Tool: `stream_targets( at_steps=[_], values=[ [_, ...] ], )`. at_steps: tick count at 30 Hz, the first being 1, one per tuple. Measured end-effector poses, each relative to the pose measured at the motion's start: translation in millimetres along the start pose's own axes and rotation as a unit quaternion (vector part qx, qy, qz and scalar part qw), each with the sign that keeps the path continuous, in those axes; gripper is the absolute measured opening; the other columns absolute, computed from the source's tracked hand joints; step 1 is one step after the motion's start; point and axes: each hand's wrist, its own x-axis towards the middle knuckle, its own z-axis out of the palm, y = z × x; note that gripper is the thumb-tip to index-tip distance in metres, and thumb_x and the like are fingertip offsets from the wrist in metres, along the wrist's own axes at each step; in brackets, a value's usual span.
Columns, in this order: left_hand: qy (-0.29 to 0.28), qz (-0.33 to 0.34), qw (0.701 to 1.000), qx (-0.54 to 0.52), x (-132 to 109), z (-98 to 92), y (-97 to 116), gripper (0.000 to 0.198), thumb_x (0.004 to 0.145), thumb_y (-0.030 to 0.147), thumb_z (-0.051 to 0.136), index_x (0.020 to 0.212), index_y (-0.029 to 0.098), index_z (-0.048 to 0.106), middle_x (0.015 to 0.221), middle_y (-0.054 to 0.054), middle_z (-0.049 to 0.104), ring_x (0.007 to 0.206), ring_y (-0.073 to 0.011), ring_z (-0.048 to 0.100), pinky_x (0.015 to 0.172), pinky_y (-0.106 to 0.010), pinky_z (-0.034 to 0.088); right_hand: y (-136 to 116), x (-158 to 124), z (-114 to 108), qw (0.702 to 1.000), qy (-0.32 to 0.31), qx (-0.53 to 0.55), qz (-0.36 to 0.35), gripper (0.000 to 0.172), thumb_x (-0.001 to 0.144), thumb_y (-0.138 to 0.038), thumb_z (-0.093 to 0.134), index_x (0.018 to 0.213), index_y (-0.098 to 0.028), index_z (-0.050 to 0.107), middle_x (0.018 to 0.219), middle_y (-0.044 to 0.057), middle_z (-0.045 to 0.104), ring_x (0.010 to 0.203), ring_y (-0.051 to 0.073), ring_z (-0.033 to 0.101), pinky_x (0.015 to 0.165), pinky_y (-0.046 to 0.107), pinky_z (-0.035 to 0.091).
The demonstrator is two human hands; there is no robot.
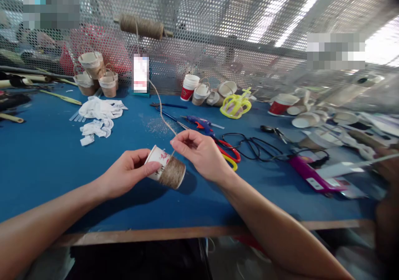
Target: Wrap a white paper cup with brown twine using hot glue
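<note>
My left hand (129, 172) grips a white paper cup (158, 157) with pink flower print near its rim. The cup is tilted on its side above the table, and brown twine covers its lower part in tight turns. Between thumb and fingertips my right hand (198, 151) pinches the twine (162, 115) just above the cup. From there the strand runs up past a phone (141, 74) to a twine spool (141, 26) hung on the mesh.
Behind the hands lie a blue glue gun (199, 122), scissors with red and yellow handles (232, 152) and black cable. Twine-wrapped cups (108, 84) stand at back left near crumpled white paper (101, 107). A yellow crown-shaped item (236, 106) and a purple power strip (314, 176) are to the right.
</note>
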Motion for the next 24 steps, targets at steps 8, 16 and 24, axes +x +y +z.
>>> stream_targets(
  at_steps=[8, 16, 24],
  values=[
    [0.001, 0.026, 0.998, 0.049, -3.4, 2.2, 2.6, 0.022, 0.077, 0.032, 0.054, 0.085, 0.012, 0.061, 0.077, -0.003, 0.061, 0.068, -0.0131, 0.052, 0.065, -0.023, 0.042, 1.2, 0.3, 2.9, 1.0, -0.012, 0.003, 0.01, 0.017, 0.075, -0.032, 0.057, 0.069, -0.016, 0.054, 0.067, -0.001, 0.055, 0.061, 0.009, 0.049, 0.059, 0.024, 0.041],
    [0.004, 0.059, 0.995, 0.083, -6.1, 3.1, 5.6, 0.021, 0.077, 0.03, 0.053, 0.082, 0.012, 0.062, 0.073, -0.002, 0.059, 0.065, -0.0126, 0.05, 0.06, -0.021, 0.042, 4.8, -1.0, 5.6, 0.998, -0.035, 0.036, 0.042, 0.019, 0.074, -0.033, 0.057, 0.068, -0.016, 0.053, 0.063, -0.003, 0.052, 0.055, 0.008, 0.046, 0.053, 0.022, 0.039],
    [0.0, 0.069, 0.993, 0.094, -5.9, 1.8, 2.7, 0.021, 0.077, 0.03, 0.053, 0.085, 0.012, 0.061, 0.075, -0.003, 0.06, 0.067, -0.0133, 0.049, 0.063, -0.021, 0.042, 5.5, -0.2, 6.9, 0.997, -0.042, 0.047, 0.052, 0.02, 0.073, -0.034, 0.057, 0.069, -0.015, 0.053, 0.065, -0.002, 0.053, 0.057, 0.008, 0.047, 0.055, 0.023, 0.039]
  ],
)
